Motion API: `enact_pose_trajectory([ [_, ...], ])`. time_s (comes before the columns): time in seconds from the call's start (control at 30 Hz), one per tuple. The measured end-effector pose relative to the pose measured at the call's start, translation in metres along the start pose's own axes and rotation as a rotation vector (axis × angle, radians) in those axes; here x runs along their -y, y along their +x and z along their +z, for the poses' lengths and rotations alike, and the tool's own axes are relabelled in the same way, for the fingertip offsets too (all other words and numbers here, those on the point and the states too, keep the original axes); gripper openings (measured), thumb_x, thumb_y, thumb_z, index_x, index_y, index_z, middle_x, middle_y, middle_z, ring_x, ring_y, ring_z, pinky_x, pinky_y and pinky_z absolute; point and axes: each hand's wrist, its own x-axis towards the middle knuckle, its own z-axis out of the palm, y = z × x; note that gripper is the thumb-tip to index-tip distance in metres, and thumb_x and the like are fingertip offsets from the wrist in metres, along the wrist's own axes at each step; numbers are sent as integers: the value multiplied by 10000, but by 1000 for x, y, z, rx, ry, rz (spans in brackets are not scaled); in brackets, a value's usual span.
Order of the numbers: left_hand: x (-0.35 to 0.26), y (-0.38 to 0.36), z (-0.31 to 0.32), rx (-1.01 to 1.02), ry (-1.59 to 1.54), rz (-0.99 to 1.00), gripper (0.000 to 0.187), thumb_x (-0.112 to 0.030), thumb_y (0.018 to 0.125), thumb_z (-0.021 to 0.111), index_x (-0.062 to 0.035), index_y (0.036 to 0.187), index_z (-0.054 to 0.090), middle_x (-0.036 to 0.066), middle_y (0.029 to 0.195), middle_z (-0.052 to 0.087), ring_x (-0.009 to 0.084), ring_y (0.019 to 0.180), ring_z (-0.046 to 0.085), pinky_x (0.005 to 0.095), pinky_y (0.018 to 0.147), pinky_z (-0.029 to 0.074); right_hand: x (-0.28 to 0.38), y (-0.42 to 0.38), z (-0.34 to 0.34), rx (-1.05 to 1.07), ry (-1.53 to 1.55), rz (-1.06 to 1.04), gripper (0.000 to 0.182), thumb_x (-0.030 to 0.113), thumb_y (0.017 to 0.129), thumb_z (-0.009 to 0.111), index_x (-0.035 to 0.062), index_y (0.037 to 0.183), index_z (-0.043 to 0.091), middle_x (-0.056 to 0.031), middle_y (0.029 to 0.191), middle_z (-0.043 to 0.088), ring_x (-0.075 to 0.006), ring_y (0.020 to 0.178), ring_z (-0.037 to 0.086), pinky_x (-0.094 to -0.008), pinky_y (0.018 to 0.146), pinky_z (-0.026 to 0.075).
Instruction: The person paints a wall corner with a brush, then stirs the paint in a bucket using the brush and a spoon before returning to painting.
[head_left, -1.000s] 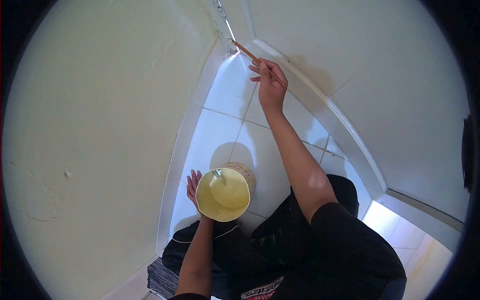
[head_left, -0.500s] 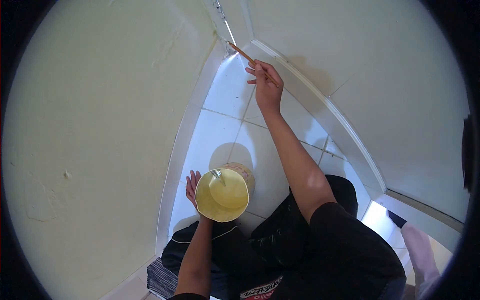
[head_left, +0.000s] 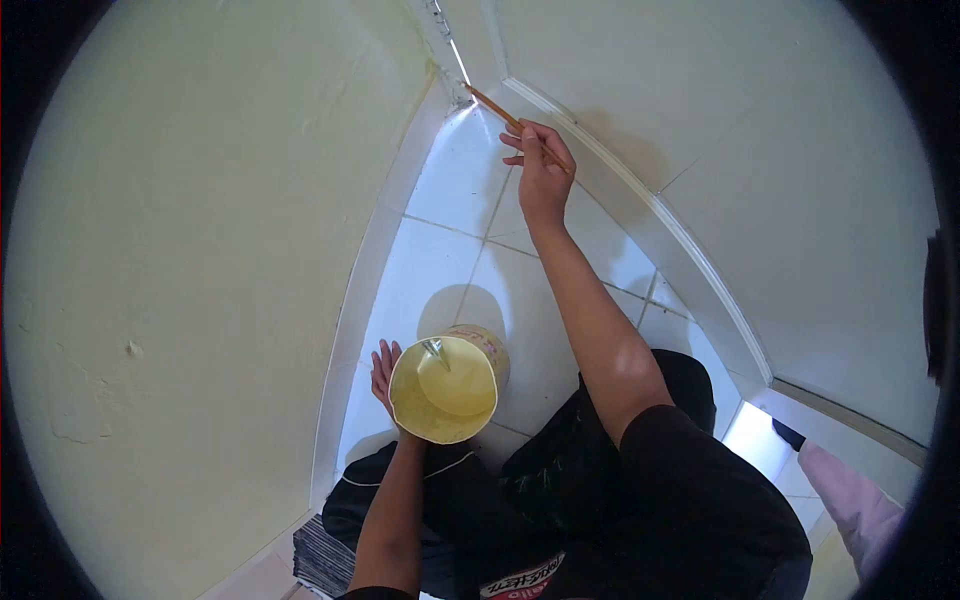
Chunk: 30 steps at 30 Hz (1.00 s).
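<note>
My right hand (head_left: 543, 172) pinches a thin paintbrush (head_left: 492, 104) by its wooden handle, reaching forward over the floor. The brush tip is by the far corner, beside the door frame (head_left: 478, 45) and the end of the left wall; whether it touches is too small to tell. In front of my knees, my left hand (head_left: 384, 368) grips a round paint tub (head_left: 425, 420) from its left side, fingers showing past the rim and the palm hidden. The tub tilts towards me, with pale yellow paint (head_left: 458, 388) inside and a shiny strip near its far rim.
A pale yellow wall (head_left: 200, 250) with blemishes rises on the left, above a white skirting (head_left: 355, 270). To the right is a white panel (head_left: 760, 200) with a brownish stain. White tiles (head_left: 430, 260) cover the floor. Another person's pink-clad leg (head_left: 850, 500) shows at lower right.
My right hand and the paintbrush have shifted slightly right, moving the tip away from the wall edge. The other person's leg has moved a little. The left hand and tub stay put.
</note>
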Motion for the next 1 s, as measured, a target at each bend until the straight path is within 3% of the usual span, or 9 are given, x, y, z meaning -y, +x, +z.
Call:
enact_pose_trajectory([
  [0.73, -5, 2, -7, -44, -17, 14, 685, -401, 972, 557, -95, 1550, 353, 97, 1632, 316, 275, 1524, 232, 479, 1165, 223, -7, 0, 0, 14, -1, 57, 216, 165, 1046, 542, 0, 1145, 640, -125, 1060, 731, -202, 977, 729, -276, 666, 580],
  [0.83, -7, 1, -8, -43, 12, 2, 687, -410, 970, 557, -98, 1549, 356, 93, 1632, 315, 272, 1525, 231, 479, 1168, 216, -8, 1, -4, 5, -12, 25, 250, 176, 1045, 533, -25, 1154, 636, -154, 1084, 730, -232, 974, 733, -289, 674, 586],
  [0.93, -6, 1, -5, -53, -28, -7, 688, -414, 968, 558, -99, 1547, 360, 91, 1629, 320, 273, 1522, 235, 481, 1163, 227, -3, 2, -4, -18, -19, 7, 246, 170, 1044, 529, -24, 1147, 639, -157, 1071, 732, -234, 974, 734, -290, 671, 587],
  [1.0, -5, 2, 2, -49, -220, -65, 685, -411, 968, 558, -100, 1545, 363, 91, 1627, 322, 273, 1520, 238, 483, 1160, 234, -2, 0, -3, -3, -4, 25, 240, 164, 1040, 530, -25, 1136, 645, -157, 1063, 734, -236, 973, 735, -291, 668, 588],
])
